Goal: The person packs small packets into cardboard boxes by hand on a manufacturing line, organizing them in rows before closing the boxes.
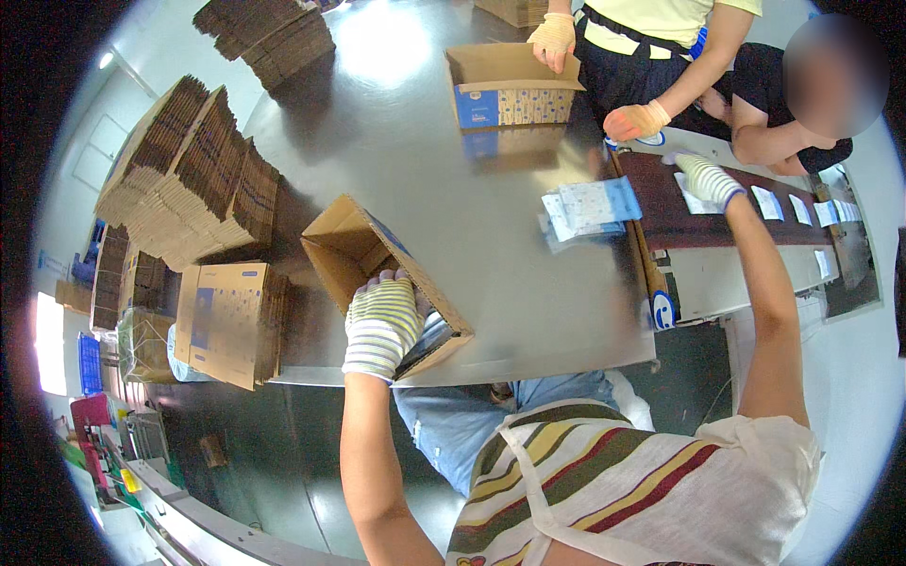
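Note:
An open cardboard box (332, 253) sits tilted at the near edge of the metal table, with some blue and white packets (427, 336) inside. My left hand (382, 319), in a striped knit glove, reaches into it; its fingers lie side by side over the inside, and their undersides are hidden. Over the dark conveyor belt (651, 200) my right hand (710, 181), gloved alike, stretches its fingers above a white packet (695, 200), which it partly covers. Between the two hands, a small pile of blue and white packets (593, 208) rests at the table's right edge.
Tall stacks of flattened cartons (189, 179) and a nearer carton stack (226, 316) line the left side. Across the table, a gloved co-worker (555, 40) holds another open box (519, 102). A second person leans by the belt, where more packets (766, 203) lie in a row.

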Action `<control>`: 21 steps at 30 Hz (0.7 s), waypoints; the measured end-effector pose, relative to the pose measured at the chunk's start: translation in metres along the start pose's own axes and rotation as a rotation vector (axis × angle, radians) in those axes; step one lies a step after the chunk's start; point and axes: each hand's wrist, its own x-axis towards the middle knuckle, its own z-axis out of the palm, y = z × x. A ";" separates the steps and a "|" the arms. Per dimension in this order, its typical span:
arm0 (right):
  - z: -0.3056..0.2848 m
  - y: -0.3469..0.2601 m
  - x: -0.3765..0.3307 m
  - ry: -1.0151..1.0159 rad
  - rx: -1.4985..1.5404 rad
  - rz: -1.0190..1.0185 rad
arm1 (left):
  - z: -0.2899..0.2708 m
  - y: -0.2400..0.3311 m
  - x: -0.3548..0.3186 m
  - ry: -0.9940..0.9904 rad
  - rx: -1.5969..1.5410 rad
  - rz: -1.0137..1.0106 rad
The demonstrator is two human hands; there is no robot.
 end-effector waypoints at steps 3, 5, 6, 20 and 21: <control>-0.002 0.037 -0.002 -0.361 0.101 0.114 | -0.001 0.002 -0.001 -0.019 0.004 -0.020; -0.032 -0.019 0.007 -0.387 -0.069 0.118 | -0.003 0.001 -0.002 -0.031 0.007 -0.037; -0.029 -0.018 0.015 -0.401 -0.096 0.030 | -0.002 0.002 0.000 -0.032 0.008 -0.034; 0.034 -0.193 0.064 -0.458 -0.172 -0.378 | 0.001 -0.007 -0.006 -0.014 -0.006 -0.039; 0.043 -0.206 0.047 -0.312 -0.306 -0.400 | -0.002 -0.005 -0.004 -0.042 -0.005 -0.054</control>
